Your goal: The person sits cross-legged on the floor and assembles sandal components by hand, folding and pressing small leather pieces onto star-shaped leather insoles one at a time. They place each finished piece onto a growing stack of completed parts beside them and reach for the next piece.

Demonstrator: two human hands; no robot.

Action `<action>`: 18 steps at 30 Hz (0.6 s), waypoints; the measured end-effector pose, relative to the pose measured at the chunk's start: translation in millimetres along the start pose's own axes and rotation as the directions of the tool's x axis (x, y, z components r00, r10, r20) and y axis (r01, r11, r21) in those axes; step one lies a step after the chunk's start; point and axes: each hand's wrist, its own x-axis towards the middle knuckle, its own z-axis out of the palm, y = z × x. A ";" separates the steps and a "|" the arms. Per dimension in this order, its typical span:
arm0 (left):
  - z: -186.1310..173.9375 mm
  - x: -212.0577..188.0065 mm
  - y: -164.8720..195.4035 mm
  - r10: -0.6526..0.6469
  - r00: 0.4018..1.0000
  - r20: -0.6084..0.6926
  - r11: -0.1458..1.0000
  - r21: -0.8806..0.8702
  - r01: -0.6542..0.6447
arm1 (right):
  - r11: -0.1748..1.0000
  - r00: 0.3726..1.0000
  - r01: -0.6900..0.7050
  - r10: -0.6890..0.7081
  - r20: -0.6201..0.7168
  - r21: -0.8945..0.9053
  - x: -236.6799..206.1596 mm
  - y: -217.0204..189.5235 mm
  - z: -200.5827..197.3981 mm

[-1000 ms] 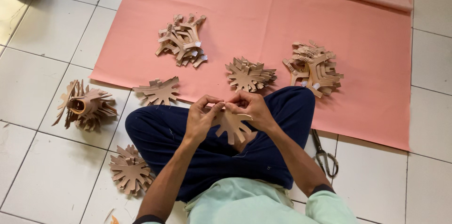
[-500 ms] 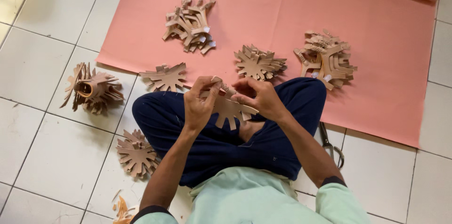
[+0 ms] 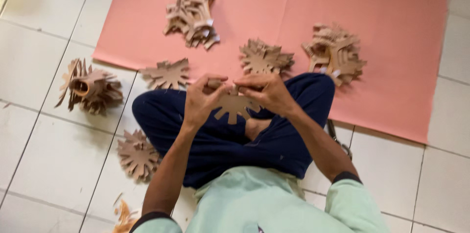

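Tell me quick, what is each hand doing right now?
Left hand: closed, pinching the flat brown star-shaped cardboard cutout at its upper left edge.
Right hand: closed, gripping the same cutout at its upper right.

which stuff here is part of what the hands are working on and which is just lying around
In hand:
- left hand and right hand, both gripping one brown spiky cardboard cutout
- piles of like cutouts: on the pink sheet; on the tiles; single cutout

Lying about:
- scissors, partly hidden
- scraps
- pink sheet
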 end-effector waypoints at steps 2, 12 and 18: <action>3.9 -2.7 -0.2 -0.039 0.996 0.080 0.995 -0.089 0.046 | 0.994 0.996 -0.083 0.086 -0.030 0.064 -5.2 0.3 2.5; 7.9 -8.6 -13.4 -0.076 0.985 0.156 0.996 -0.027 0.081 | 0.996 0.989 -0.070 0.060 0.133 0.064 -24.3 12.0 -8.4; 30.0 -15.5 48.1 0.126 0.991 0.033 0.942 0.310 -0.130 | 0.954 0.958 -0.275 0.261 0.121 0.120 -29.5 28.4 -8.5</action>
